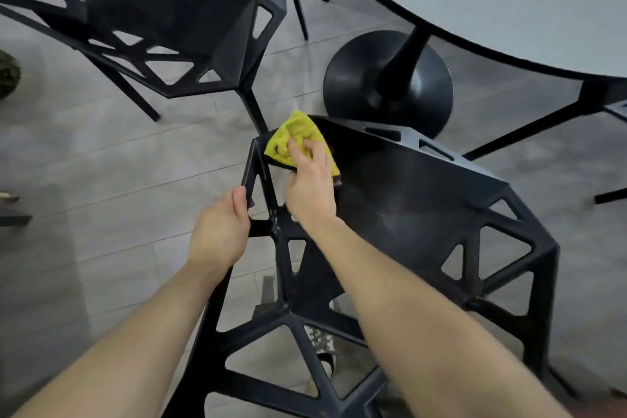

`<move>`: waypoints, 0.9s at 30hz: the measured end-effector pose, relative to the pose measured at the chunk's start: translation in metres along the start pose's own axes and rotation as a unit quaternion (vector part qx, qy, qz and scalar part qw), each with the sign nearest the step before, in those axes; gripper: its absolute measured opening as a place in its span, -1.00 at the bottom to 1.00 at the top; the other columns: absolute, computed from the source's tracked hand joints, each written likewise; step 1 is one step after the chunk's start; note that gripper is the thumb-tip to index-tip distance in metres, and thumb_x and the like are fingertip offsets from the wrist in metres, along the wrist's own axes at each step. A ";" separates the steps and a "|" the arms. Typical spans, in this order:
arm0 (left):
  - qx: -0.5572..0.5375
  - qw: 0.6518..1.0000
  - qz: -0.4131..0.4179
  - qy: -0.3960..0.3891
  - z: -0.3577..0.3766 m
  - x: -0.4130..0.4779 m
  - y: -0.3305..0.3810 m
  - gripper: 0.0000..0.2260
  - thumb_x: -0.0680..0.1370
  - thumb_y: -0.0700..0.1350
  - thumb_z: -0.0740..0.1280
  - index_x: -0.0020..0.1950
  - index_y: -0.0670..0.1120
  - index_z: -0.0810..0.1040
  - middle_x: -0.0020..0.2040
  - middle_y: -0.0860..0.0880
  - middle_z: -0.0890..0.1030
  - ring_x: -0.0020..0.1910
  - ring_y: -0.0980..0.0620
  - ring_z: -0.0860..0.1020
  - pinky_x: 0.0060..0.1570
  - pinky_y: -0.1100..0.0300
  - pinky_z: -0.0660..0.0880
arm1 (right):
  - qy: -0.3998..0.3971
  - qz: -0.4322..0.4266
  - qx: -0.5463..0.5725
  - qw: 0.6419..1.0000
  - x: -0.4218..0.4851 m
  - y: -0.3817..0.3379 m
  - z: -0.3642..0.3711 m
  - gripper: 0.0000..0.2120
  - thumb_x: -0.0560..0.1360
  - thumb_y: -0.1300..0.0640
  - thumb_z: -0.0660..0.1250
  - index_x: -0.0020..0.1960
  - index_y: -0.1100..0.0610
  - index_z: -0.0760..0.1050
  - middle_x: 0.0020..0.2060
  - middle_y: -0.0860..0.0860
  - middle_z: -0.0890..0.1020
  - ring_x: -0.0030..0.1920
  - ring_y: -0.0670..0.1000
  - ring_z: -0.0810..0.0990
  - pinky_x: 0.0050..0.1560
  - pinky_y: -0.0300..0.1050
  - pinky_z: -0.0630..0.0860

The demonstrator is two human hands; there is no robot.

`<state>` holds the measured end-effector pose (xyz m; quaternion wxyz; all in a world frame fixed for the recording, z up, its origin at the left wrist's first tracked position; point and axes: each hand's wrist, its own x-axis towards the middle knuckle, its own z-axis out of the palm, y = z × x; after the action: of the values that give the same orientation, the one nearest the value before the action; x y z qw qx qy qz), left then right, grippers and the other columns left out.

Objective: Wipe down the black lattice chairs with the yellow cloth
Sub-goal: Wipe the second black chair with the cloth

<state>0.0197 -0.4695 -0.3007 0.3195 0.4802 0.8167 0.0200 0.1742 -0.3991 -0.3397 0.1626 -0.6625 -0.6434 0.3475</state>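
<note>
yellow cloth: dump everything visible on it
The yellow cloth is a fuzzy, terry-like rag bunched into a rough triangle, with a darker edge showing at its lower right. It sits over the far left corner of the near chair seat, as the camera sees it. The right hand grips it, curled fingers on top, hiding its near part.

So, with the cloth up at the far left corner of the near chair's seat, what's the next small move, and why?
Probably sweep the yellow cloth back across the seat toward its middle. The right hand holds it at the corner only, a pale dusty patch shows mid-seat on the near chair, and the left hand grips the side frame, steadying it.
</note>
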 end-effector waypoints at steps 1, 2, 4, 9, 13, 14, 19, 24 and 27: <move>-0.001 1.000 -0.008 0.001 0.000 -0.007 -0.007 -0.57 0.78 0.14 -0.09 0.02 0.07 0.53 -0.20 0.05 0.61 -0.28 -0.20 0.63 -0.07 -0.10 0.60 | -0.030 -0.050 -0.032 0.998 -0.003 0.005 -0.005 -0.34 0.53 0.36 0.28 0.59 0.01 0.40 0.43 0.11 0.37 0.40 0.22 0.36 0.40 0.16 0.42; -0.002 1.000 -0.019 0.001 0.000 -0.016 -0.015 -0.58 0.77 0.13 -0.09 0.02 0.08 0.52 -0.19 0.04 0.61 -0.28 -0.17 0.62 -0.09 -0.07 0.58 | -0.062 -0.106 -0.085 0.989 -0.002 0.016 -0.014 -0.34 0.52 0.36 0.28 0.58 0.00 0.41 0.43 0.11 0.38 0.38 0.23 0.37 0.36 0.19 0.46; -0.023 0.999 -0.046 -0.006 0.004 -0.035 -0.026 -0.59 0.78 0.10 -0.08 0.02 0.08 0.52 -0.20 0.09 0.58 -0.29 -0.12 0.60 -0.11 -0.04 0.55 | -0.075 -0.166 -0.195 0.964 0.011 0.048 -0.041 -0.37 0.49 0.35 0.30 0.53 0.02 0.47 0.42 0.13 0.41 0.33 0.27 0.39 0.29 0.23 0.51; -0.039 0.998 -0.053 0.018 0.012 -0.044 -0.034 -0.61 0.77 0.11 -0.06 0.00 0.08 0.51 -0.24 0.08 0.56 -0.17 -0.14 0.59 -0.10 -0.04 0.53 | 0.053 0.080 -0.214 0.972 0.027 0.022 -0.031 -0.54 0.51 0.23 0.33 0.41 0.17 0.45 0.35 0.26 0.41 0.30 0.36 0.40 0.38 0.20 0.35; -0.031 0.999 -0.035 0.028 0.015 -0.041 -0.040 -0.63 0.74 0.12 -0.08 -0.01 0.11 0.48 -0.15 0.03 0.63 -0.18 -0.20 0.59 -0.14 -0.07 0.55 | -0.062 -0.074 -0.049 0.994 -0.007 -0.063 0.030 -0.41 0.47 0.34 0.28 0.47 0.05 0.51 0.37 0.16 0.40 0.33 0.27 0.35 0.29 0.19 0.41; -0.026 0.999 -0.034 0.027 0.014 -0.041 -0.041 -0.64 0.73 0.10 -0.07 -0.01 0.10 0.48 -0.12 0.02 0.64 -0.17 -0.20 0.58 -0.14 -0.06 0.53 | -0.085 -0.119 -0.050 0.988 -0.006 -0.060 0.025 -0.38 0.46 0.35 0.27 0.48 0.02 0.52 0.38 0.13 0.41 0.34 0.26 0.35 0.31 0.17 0.41; -0.033 0.998 -0.042 0.024 0.014 -0.040 -0.036 -0.62 0.76 0.07 -0.06 0.00 0.08 0.52 -0.18 -0.06 0.64 -0.24 -0.19 0.60 -0.14 -0.06 0.57 | 0.007 0.007 -0.254 0.967 0.039 0.045 -0.058 -0.48 0.48 0.28 0.26 0.40 0.02 0.55 0.34 0.18 0.44 0.22 0.31 0.41 0.25 0.15 0.42; 0.000 0.999 -0.027 0.030 0.014 -0.039 -0.037 -0.65 0.76 0.00 -0.06 0.02 0.06 0.51 -0.05 -0.03 0.70 -0.11 -0.24 0.58 -0.09 -0.08 0.55 | -0.041 -0.020 -0.161 0.986 0.015 -0.034 0.009 -0.50 0.54 0.24 0.31 0.46 0.00 0.49 0.42 0.18 0.38 0.33 0.30 0.39 0.35 0.13 0.36; -0.002 0.999 -0.028 0.031 0.011 -0.040 -0.037 -0.63 0.75 0.04 -0.08 0.02 0.07 0.50 -0.03 -0.01 0.70 -0.09 -0.24 0.58 -0.08 -0.08 0.54 | -0.095 -0.159 -0.114 0.976 0.026 -0.040 0.014 -0.43 0.48 0.32 0.25 0.43 -0.01 0.55 0.37 0.12 0.45 0.30 0.27 0.38 0.35 0.18 0.43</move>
<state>0.0105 -0.5237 -0.3017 0.2951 0.4554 0.8395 0.0273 0.1339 -0.3723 -0.3294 0.0773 -0.5297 -0.7883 0.3034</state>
